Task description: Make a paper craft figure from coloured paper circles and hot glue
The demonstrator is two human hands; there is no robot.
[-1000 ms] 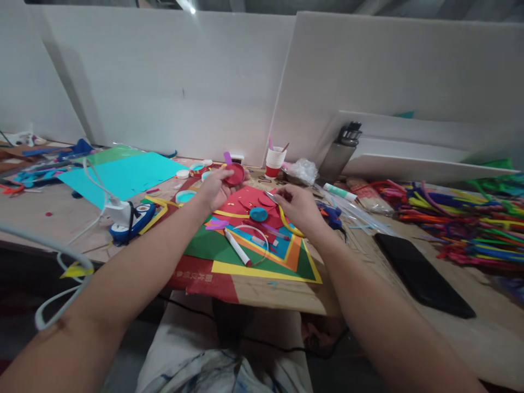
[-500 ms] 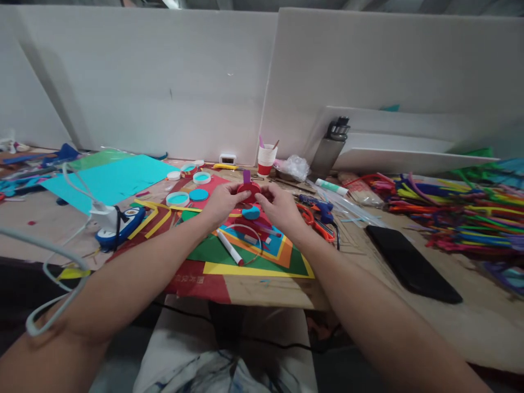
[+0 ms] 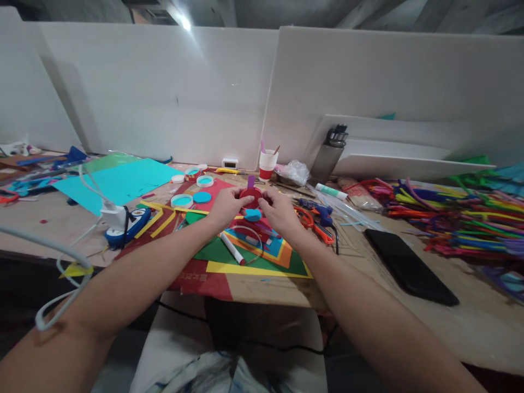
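Observation:
Between my hands, over the middle of the table, is a red paper disc (image 3: 251, 195) with a purple strip (image 3: 251, 181) standing up behind its top edge. My left hand (image 3: 225, 207) pinches the left side of the disc, and my right hand (image 3: 280, 208) has its thumb and fingers on the right side. Just below the fingertips shows a small blue piece (image 3: 252, 215); whether it is attached to the disc I cannot tell. Nearer to me, a white marker with a red end (image 3: 232, 248) lies on layered green paper (image 3: 213, 252), beside a thin pale ring.
Round white lids (image 3: 182, 201) with blue inside and a blue sheet (image 3: 123, 180) lie to the left. On the right are orange scissors (image 3: 323, 235), a blue glue gun (image 3: 325, 214), a black phone (image 3: 409, 266) and colourful pipe cleaners (image 3: 462, 218). A paper cup (image 3: 268, 164) and a bottle (image 3: 327, 156) stand behind.
The camera view has tilted up slightly, so the scene sits a little lower and further right. Both hands still hold the red disc; the blue piece below it shows at a different angle.

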